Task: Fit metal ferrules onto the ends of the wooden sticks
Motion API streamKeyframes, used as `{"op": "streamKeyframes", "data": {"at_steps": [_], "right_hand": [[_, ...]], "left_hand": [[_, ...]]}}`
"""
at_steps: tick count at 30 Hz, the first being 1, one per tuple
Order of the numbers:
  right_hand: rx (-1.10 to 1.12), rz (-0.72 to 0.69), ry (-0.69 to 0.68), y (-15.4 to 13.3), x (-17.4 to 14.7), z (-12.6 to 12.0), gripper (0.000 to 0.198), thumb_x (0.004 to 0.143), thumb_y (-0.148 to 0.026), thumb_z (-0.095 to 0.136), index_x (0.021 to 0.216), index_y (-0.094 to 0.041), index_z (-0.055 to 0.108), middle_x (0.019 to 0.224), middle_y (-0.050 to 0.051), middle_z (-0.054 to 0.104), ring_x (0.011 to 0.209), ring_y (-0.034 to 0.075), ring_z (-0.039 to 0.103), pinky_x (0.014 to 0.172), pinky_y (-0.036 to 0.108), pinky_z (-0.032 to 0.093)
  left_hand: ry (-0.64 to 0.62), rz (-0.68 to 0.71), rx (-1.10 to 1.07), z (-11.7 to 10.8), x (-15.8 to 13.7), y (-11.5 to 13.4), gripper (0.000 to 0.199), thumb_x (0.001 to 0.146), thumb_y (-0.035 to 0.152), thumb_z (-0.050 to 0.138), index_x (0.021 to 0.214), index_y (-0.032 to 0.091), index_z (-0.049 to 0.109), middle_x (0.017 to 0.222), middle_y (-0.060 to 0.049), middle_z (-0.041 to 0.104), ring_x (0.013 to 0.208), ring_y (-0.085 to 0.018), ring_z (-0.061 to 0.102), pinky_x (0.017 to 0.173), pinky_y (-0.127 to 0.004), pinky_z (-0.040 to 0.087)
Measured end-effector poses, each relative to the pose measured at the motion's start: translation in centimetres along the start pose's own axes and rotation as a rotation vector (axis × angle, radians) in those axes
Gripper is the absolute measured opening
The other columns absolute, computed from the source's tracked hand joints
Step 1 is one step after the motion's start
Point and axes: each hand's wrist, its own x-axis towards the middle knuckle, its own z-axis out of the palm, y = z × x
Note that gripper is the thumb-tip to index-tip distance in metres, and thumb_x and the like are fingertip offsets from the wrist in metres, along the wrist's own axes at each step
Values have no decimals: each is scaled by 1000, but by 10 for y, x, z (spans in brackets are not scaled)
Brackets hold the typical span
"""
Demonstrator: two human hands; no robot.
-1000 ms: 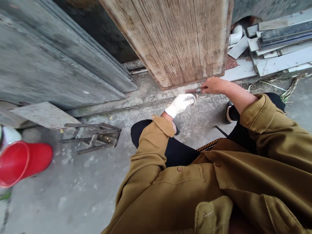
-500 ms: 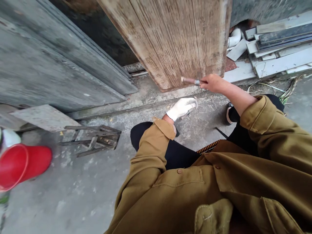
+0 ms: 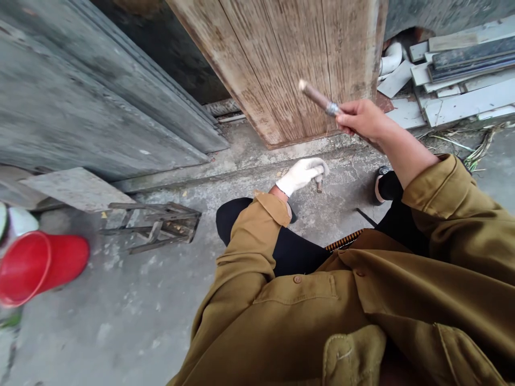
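My left hand [image 3: 300,176], in a white work glove, is low over the concrete ground. Its fingers curl round a small, brownish, blunt-ended piece [image 3: 319,185] that pokes out below them; its kind I cannot make out. Bare, my right hand [image 3: 360,120] is closed round a wooden stick [image 3: 316,96] with a pale tip and a silvery wire-like binding just ahead of the fingers. The stick is raised, slanting up and left in front of a brown grooved wooden panel [image 3: 289,64]. Both hands are apart from the panel.
A grey panel [image 3: 80,91] leans at the left. Below it are a slatted wooden stool [image 3: 155,228] lying on its side and a red bucket [image 3: 66,260]. Stacked boards [image 3: 466,104] and a white pipe [image 3: 391,58] are at the right. A low concrete ledge [image 3: 241,153] runs under the panels.
My right hand has risen and the stick has tilted from nearly level to upward. My left hand stays nearly in place, with the small piece now showing more below its fingers.
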Motion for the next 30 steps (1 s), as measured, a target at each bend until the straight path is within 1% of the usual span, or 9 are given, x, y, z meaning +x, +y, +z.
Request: {"op": "streamKeyframes", "data": {"at_steps": [2, 5, 8, 10, 16, 20, 24, 28, 30], "right_hand": [[-332, 104, -58, 3, 3, 9, 20, 105, -30, 67, 94, -14, 72, 80, 6, 67, 77, 16, 59, 75, 30, 48], [-643, 194, -441, 3, 1, 18, 5, 95, -13, 78, 93, -8, 79, 75, 4, 68, 76, 13, 59, 78, 28, 44], [-458, 246, -907, -5, -8, 16, 5, 95, -5, 76, 95, -4, 81, 63, -4, 60, 63, 6, 52, 70, 22, 37], [-163, 161, -1018, -11, -13, 8, 7, 98, -7, 74, 98, -5, 81, 65, -5, 61, 62, 5, 52, 67, 20, 37], [251, -57, -86, -2, -2, -3, 23, 105, -33, 70, 88, -17, 69, 72, 0, 62, 64, 10, 50, 62, 23, 42], [-207, 65, 78, 20, 12, 7, 27, 104, -41, 69, 94, -16, 73, 77, 8, 66, 77, 18, 59, 72, 30, 46], [-643, 136, -390, 24, 9, 16, 25, 96, -39, 78, 91, -15, 79, 85, 10, 73, 92, 25, 68, 86, 37, 49], [-383, 115, -1045, 5, -5, 12, 29, 92, -43, 83, 96, -14, 82, 72, -1, 66, 74, 13, 60, 77, 28, 46], [-180, 29, -1159, -4, -10, 4, 37, 89, -48, 86, 102, -14, 82, 74, -2, 66, 71, 11, 57, 73, 25, 45]], "left_hand": [[-79, -15, 34, 0, -3, 4, 29, 90, 40, 80, 86, 12, 74, 77, -6, 68, 57, -9, 51, 56, -22, 40], [-46, 17, 79, -8, -9, 10, 24, 89, 35, 78, 86, 12, 75, 75, -4, 67, 55, -7, 46, 53, -22, 35], [47, 28, 94, -17, -12, 11, 24, 87, 35, 79, 84, 12, 75, 72, -4, 67, 55, -8, 47, 54, -22, 35], [121, 26, 71, -18, -10, 9, 27, 86, 38, 81, 83, 12, 73, 71, -4, 66, 56, -9, 49, 55, -23, 37], [64, -4, 38, 0, -2, 7, 28, 93, 37, 78, 83, 13, 71, 76, -5, 67, 60, -10, 55, 59, -23, 44], [-178, -42, 102, 7, -10, 13, 24, 92, 36, 78, 87, 12, 77, 78, -6, 70, 59, -9, 53, 56, -23, 42], [44, 70, -21, -7, -18, 21, 32, 87, 44, 82, 84, 12, 75, 79, -8, 73, 56, -9, 50, 54, -23, 40], [310, 141, -21, -25, -18, 23, 27, 87, 39, 78, 80, 13, 72, 71, -4, 68, 52, -7, 48, 52, -22, 37], [369, 91, 35, -29, -14, 21, 22, 88, 33, 75, 79, 14, 70, 69, -3, 66, 52, -7, 46, 53, -22, 38]]}}
